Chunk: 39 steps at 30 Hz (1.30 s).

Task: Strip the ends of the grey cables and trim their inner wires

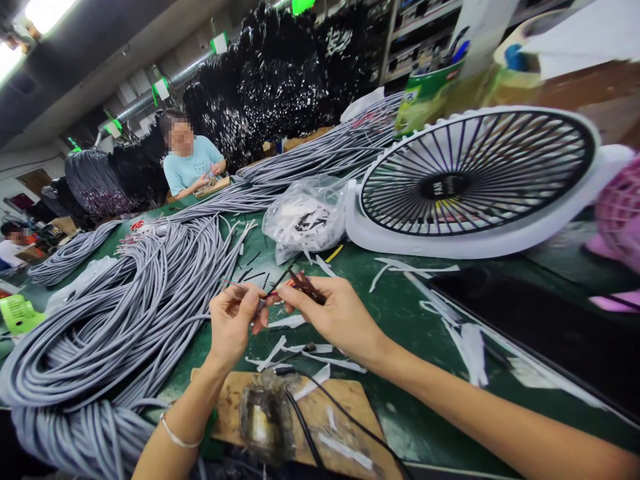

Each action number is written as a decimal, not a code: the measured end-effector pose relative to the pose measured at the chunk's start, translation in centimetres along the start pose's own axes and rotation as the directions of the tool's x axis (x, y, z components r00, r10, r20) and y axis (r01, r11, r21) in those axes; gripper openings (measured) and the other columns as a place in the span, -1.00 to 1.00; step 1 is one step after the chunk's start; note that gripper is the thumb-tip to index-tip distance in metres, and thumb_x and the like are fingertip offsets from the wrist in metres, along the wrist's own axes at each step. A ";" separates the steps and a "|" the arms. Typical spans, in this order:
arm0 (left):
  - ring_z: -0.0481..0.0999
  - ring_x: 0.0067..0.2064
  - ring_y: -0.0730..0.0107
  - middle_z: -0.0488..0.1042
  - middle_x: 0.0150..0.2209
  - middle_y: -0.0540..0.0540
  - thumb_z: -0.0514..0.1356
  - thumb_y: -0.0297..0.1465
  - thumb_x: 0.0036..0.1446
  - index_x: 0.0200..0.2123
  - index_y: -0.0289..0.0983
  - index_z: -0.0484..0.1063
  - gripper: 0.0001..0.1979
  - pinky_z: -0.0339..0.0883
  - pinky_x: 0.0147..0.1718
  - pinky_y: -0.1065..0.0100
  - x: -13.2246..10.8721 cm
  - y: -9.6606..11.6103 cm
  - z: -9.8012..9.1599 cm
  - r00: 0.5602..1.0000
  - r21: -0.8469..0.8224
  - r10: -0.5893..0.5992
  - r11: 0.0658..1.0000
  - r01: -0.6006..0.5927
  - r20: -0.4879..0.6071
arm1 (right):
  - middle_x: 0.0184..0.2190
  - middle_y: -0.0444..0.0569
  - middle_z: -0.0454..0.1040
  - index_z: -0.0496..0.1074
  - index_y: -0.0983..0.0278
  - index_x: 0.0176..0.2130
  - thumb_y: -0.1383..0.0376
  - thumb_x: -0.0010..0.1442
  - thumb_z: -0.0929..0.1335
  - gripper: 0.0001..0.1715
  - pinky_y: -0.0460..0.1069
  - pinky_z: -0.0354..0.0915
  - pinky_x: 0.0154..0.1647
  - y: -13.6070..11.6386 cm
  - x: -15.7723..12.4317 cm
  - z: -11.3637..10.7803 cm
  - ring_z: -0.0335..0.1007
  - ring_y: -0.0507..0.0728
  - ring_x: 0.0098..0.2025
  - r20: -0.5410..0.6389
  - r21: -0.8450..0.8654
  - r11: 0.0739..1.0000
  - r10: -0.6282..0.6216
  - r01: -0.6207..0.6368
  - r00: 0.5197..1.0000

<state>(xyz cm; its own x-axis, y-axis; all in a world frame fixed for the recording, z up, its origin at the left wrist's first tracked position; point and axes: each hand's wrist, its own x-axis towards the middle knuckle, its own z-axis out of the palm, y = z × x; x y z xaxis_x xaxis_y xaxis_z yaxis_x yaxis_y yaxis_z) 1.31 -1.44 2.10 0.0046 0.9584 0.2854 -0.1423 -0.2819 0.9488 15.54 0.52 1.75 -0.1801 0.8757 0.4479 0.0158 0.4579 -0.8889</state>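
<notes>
My left hand (234, 323) is closed in a pinch on the stripped end of a grey cable (227, 283), where thin coloured wires stick out. My right hand (333, 313) is closed too, gripping a short dark tube or bundle of thin wires (306, 287) between thumb and fingers. The two hands almost touch above the green tabletop (400, 300). A big heap of grey cables (125, 313) lies just left of my left hand. Right below my hands sits a wooden block (345, 413) with a metal fixture (263, 417) and a black cord (325, 400).
A white desk fan (475, 180) lies at the right, a clear plastic bag (305, 217) beside it. White paper strips (465, 347) litter the table. A dark tray (540, 327) lies at the right. Another person (193, 163) in a light blue shirt works at the far end.
</notes>
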 end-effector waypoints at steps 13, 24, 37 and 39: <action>0.33 -0.60 0.62 0.45 -0.49 -0.01 0.30 -0.29 -0.10 -0.38 -0.34 0.41 -0.74 0.24 -0.61 0.51 1.5 0.4 -1.2 0.992 0.160 0.086 0.985 -0.071 -0.093 | -0.20 0.25 0.43 0.43 0.43 -0.22 0.41 0.17 0.20 -0.73 0.06 0.22 -0.12 3.6 1.5 -1.4 0.34 0.26 -0.08 0.257 -0.867 0.494 0.328 0.067 0.909; 0.31 -0.53 0.55 0.42 -0.52 -0.06 0.18 -0.26 0.04 -0.44 -0.37 0.50 -0.74 0.17 -0.57 0.50 0.2 0.9 -1.3 0.986 0.368 0.155 0.922 -0.122 -0.061 | -0.39 0.08 0.50 0.46 0.35 -0.30 0.30 0.05 0.26 -0.75 -0.01 0.30 -0.34 5.0 4.0 -3.8 0.44 0.17 -0.33 0.116 -0.776 0.623 0.295 -0.099 0.949; 0.35 -0.49 0.44 0.41 -0.56 -0.07 0.11 -0.36 0.13 -0.38 -0.32 0.52 -0.78 0.18 -0.49 0.43 -0.5 1.5 -1.5 0.938 0.562 0.341 0.763 -0.319 0.070 | -0.62 -0.19 0.17 0.20 0.26 -0.60 0.11 -0.09 0.38 -0.65 -0.09 0.11 -0.51 1.4 2.8 -3.0 0.07 -0.02 -0.54 0.186 -0.227 0.950 -0.174 0.215 0.967; 0.35 -0.50 0.44 0.42 -0.56 -0.07 0.09 -0.38 0.13 -0.38 -0.31 0.52 -0.79 0.18 -0.49 0.43 -0.6 1.5 -1.4 0.931 0.586 0.345 0.733 -0.345 0.116 | -0.62 -0.19 0.17 0.20 0.26 -0.60 0.11 -0.08 0.37 -0.65 -0.09 0.13 -0.50 1.4 2.8 -3.1 0.09 -0.01 -0.54 0.204 -0.248 0.936 -0.202 0.250 0.958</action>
<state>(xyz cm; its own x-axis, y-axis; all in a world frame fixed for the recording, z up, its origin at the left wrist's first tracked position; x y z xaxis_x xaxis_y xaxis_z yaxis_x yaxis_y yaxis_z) -0.29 -2.36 3.19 0.0699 0.7901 0.6090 0.4742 -0.5635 0.6765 18.10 4.05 2.08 -0.3765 0.7150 0.5891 0.2133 0.6857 -0.6959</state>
